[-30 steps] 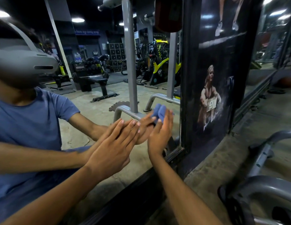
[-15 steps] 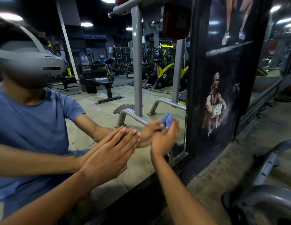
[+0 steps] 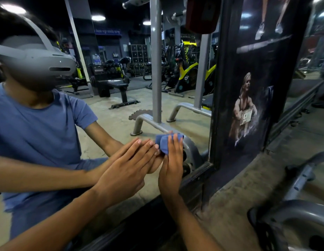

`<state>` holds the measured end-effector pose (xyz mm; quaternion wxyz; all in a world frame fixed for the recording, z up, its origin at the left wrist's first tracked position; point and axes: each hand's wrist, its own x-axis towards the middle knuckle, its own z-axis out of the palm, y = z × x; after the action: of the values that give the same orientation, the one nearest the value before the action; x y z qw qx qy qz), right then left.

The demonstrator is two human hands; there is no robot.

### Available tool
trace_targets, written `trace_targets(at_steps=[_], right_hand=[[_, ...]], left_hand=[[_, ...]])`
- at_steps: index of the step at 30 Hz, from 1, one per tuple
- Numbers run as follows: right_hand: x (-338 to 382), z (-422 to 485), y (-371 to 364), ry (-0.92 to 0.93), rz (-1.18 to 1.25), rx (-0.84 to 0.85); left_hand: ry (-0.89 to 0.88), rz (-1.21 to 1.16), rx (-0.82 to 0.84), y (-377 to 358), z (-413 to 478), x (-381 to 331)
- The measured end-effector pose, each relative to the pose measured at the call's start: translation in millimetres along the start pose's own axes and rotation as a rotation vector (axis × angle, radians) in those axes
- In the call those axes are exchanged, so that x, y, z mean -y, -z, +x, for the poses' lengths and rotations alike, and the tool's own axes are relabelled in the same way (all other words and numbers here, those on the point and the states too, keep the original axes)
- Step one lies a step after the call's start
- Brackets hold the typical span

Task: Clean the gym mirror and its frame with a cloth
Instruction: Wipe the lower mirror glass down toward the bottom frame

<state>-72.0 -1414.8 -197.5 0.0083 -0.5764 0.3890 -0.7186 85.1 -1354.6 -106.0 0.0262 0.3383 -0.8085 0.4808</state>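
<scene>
The cloth is plain blue. The mirror's frame is black. The reflected T-shirt is blue, the headset grey.

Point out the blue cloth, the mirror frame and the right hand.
blue cloth [image 3: 163, 142]: head view, on its bunched middle.
mirror frame [image 3: 216, 98]: head view, on the dark upright bar.
right hand [image 3: 171, 169]: head view, on its back, fingers pressing the cloth.

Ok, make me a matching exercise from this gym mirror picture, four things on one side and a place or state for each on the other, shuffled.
Things:
1. small blue cloth
2. left hand
3. black mirror frame
4. dark fitness poster

States:
A. fingers straight, flat on the glass
B. right of the frame
C. pressed to the glass under the right hand
D. upright along the glass's right edge

Pairs: 1-C, 2-A, 3-D, 4-B
</scene>
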Motion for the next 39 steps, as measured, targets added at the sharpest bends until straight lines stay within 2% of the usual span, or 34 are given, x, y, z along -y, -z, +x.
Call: trace_targets(at_steps=[3,5,11,13,15,16,18,19,20,24,26,28,32,36,39], right_hand=[[-17,-53,1,-0.115,-0.058,0.033],[-34,-67,3,-0.266,-0.080,-0.008],[-67,-36,5,-0.779,-0.025,-0.308],[-61,-9,1,-0.868,0.027,-0.378],[-38,11,-3,-0.766,0.023,-0.385],[-25,16,-5,-0.652,0.010,-0.366],[-3,9,-8,-0.389,0.003,-0.254],[1,-3,-7,-0.318,0.000,-0.183],[-5,-19,-5,-0.310,-0.008,-0.140],[-37,-70,9,-0.644,-0.045,-0.220],[-30,-81,4,-0.701,-0.052,-0.211],[-2,-95,-6,-0.655,-0.006,-0.155],[39,-118,-6,-0.414,0.090,-0.026],[46,-30,-25,-0.485,0.128,-0.211],[83,12,-37,-0.323,0.131,-0.140]], left_hand=[[-0.051,0.032,0.042,-7,-20,-11],[-0.074,0.051,0.068,-11,-30,-14],[-0.073,0.045,0.078,-14,-35,-16],[-0.078,0.059,0.080,-15,-36,-16],[-0.093,0.078,0.080,-16,-36,-16],[-0.100,0.084,0.080,-16,-37,-17],[-0.106,0.090,0.067,-17,-36,-18],[-0.102,0.083,0.058,-17,-35,-18],[-0.090,0.070,0.049,-16,-34,-18],[-0.081,0.056,0.050,-11,-44,-16],[-0.071,0.055,0.032,-13,-58,-19],[-0.042,0.021,0.046,-15,-71,-24],[-0.023,-0.016,0.101,-16,-85,-28],[-0.052,0.034,0.068,-2,-87,-10],[-0.022,0.034,0.045,6,-91,4]])
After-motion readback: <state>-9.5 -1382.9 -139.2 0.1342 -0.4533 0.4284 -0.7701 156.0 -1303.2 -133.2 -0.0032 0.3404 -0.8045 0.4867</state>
